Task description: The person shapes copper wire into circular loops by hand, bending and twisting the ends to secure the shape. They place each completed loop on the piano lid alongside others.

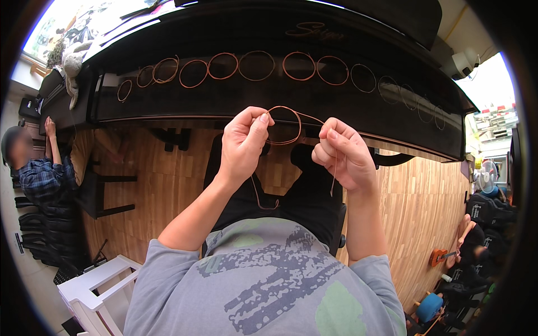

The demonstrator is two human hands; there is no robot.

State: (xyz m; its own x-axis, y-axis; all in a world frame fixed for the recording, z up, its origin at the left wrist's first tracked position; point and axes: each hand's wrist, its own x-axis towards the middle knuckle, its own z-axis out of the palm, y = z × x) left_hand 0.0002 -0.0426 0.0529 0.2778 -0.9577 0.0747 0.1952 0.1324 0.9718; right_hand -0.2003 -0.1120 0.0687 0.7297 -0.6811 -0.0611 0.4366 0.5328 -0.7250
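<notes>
A thin copper-coloured wire (284, 124) is bent into a loop between both hands, in front of my chest. My left hand (244, 141) pinches the loop's left side between thumb and fingers. On the right, my right hand (343, 154) is closed on the wire, and a loose tail hangs down from it. Another loose end curls down below the left hand over my lap. Beyond the hands, several finished wire coils (255, 66) lie in a row on the closed lid of a black piano (347, 106).
A person in a plaid shirt (42, 176) sits at the far left. A white shelf frame (95, 288) stands at lower left on the wooden floor (423, 196). A small orange stringed instrument (440, 256), black bags and a fan (486, 178) crowd the right.
</notes>
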